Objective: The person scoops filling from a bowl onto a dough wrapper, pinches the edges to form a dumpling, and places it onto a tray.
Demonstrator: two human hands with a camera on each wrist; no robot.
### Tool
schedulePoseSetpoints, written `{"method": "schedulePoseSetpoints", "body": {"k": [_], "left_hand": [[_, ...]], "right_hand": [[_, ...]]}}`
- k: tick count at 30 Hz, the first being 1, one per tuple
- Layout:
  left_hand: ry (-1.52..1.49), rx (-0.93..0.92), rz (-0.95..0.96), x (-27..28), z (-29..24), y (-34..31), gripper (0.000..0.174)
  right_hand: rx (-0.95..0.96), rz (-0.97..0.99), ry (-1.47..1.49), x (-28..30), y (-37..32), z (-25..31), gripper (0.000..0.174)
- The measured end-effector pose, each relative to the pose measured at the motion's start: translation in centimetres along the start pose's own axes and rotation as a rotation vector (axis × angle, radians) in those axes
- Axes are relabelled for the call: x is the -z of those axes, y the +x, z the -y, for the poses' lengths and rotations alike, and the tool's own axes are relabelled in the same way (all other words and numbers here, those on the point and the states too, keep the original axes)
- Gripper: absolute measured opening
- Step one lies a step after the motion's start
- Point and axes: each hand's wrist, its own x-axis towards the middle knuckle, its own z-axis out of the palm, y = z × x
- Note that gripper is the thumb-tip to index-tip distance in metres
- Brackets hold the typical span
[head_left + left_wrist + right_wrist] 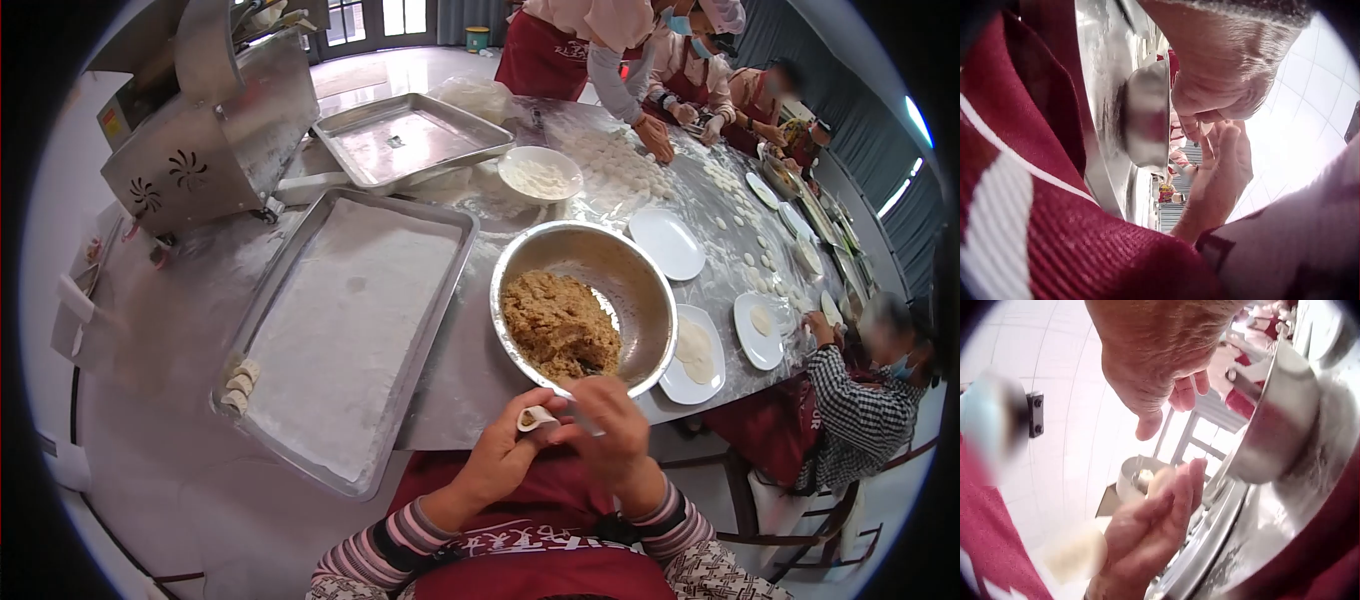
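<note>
Over the near rim of the steel bowl (650, 290), the left hand (495, 450) cups a small folded piece of dough (533, 418) showing brown filling at its open end. Close beside it is the right hand (615, 430), blurred, its fingers bent. In the right wrist view the right hand (1163, 356) has its thumb apart from its fingers and nothing visible between them; the left hand (1147, 534) is below it. A flat metal handle (1244, 386) juts over the bowl's rim. Brown filling (560, 320) lies in the bowl.
Left of the bowl, a paper-lined tray (345, 330) has several shaped dumplings (240, 385) in its near-left corner. Plates with dough rounds (695, 350) are at the right, a flour bowl (540, 175) and another tray (415, 140) behind. People work along the table's far side.
</note>
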Motion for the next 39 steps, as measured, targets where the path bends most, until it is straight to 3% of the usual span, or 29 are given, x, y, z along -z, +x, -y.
{"method": "schedulePoseSetpoints", "body": {"k": [2,3,6,7,8,10,13,15,17,20,25,27,28,32,34,35,39], "left_hand": [[-0.190,0.035,-0.055,-0.3,-0.7,-0.1,0.042],[-0.163,0.002,-0.065,-0.2,-0.9,-0.1,0.040],[-0.187,0.000,-0.087,-0.1,-1.2,0.0,0.040],[-0.162,-0.002,-0.078,-0.1,-1.4,0.0,0.039],[-0.166,-0.007,-0.060,-0.1,-1.4,0.1,0.039],[-0.150,0.030,-0.054,-0.2,-1.5,0.0,0.038],[-0.037,0.060,-0.055,-0.2,-2.9,0.0,0.031],[-0.014,0.105,-0.068,-0.5,-3.9,0.2,0.031],[0.049,0.157,-0.100,-0.1,-3.5,0.1,0.037],[-0.045,0.059,-0.030,-0.3,-3.8,0.3,0.046],[-0.026,0.043,-0.033,-1.0,-4.4,0.5,0.042],[-0.101,0.123,-0.120,-1.6,-4.1,0.3,0.039],[-0.059,0.103,-0.073,-1.3,-3.5,0.6,0.039],[0.091,0.007,0.028,-1.1,-2.6,0.9,0.042],[0.053,-0.012,-0.030,-0.7,-2.0,0.6,0.042],[0.072,-0.049,-0.004,-0.4,-1.7,0.6,0.042],[0.097,-0.097,0.020,-0.3,-1.4,0.6,0.042]], "right_hand": [[-0.160,-0.172,-0.082,2.5,0.0,-0.2,0.053],[-0.220,-0.117,-0.223,3.9,-0.4,-0.8,0.067],[-0.246,0.046,-0.387,5.7,-1.4,-1.9,0.067],[-0.353,0.119,-0.388,5.6,-2.1,-2.0,0.065],[-0.343,0.104,-0.360,5.3,-2.2,-2.0,0.050],[-0.284,0.106,-0.298,4.7,-3.7,-3.2,0.031],[-0.173,0.052,-0.237,4.1,-3.4,-4.2,0.016],[-0.146,-0.011,-0.097,3.5,-2.5,-4.8,0.014],[-0.122,0.027,-0.151,3.2,-1.6,-4.9,0.012],[-0.048,0.064,-0.226,2.0,-0.9,-7.1,0.011],[-0.016,0.156,-0.318,2.6,0.0,-6.0,0.009],[0.026,-0.144,-0.253,4.5,0.5,-3.4,0.007],[0.039,-0.255,-0.203,5.5,0.9,-2.4,0.009],[-0.043,-0.310,-0.137,5.8,-0.2,-3.0,0.009],[-0.200,-0.416,0.142,6.0,-1.1,-1.5,0.013],[-0.194,-0.494,0.257,6.2,-0.8,-0.3,0.009],[-0.145,-0.471,0.468,6.4,-1.5,1.3,0.011]]}}
